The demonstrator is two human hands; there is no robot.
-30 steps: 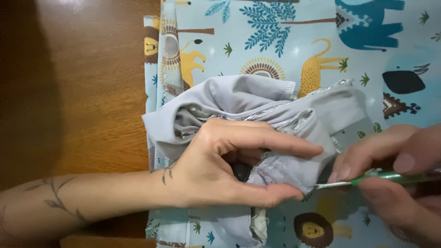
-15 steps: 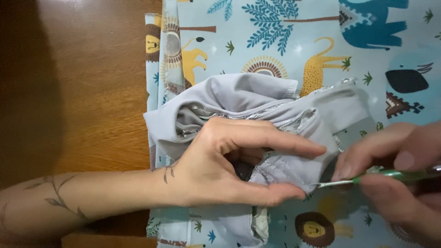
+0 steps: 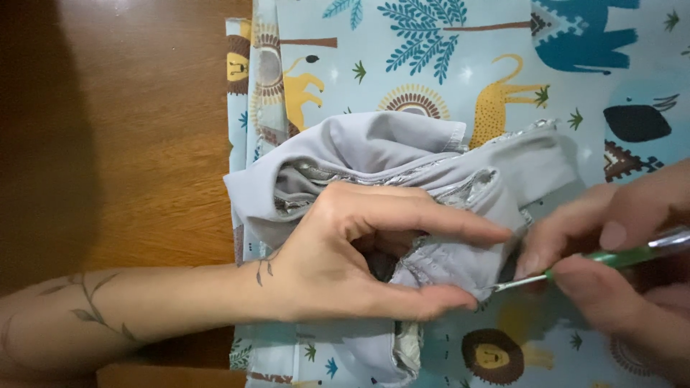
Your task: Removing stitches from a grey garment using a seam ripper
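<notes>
Grey garment [image 3: 402, 154] lies bunched on a pale blue cloth [image 3: 460, 43] printed with lions, elephants and trees, which covers the right part of the brown wooden table [image 3: 129, 144]; the left hand [image 3: 338, 266] lies flat over the garment's lower fold, forefinger and thumb spread and pinching the grey fabric taut at its edge; the right hand [image 3: 618, 273] comes in from the right, fingers clenched on a slim green-handled tool [image 3: 611, 257] whose metal tip touches the fabric just beside the left thumb; silvery lining shows along the garment's seams.
</notes>
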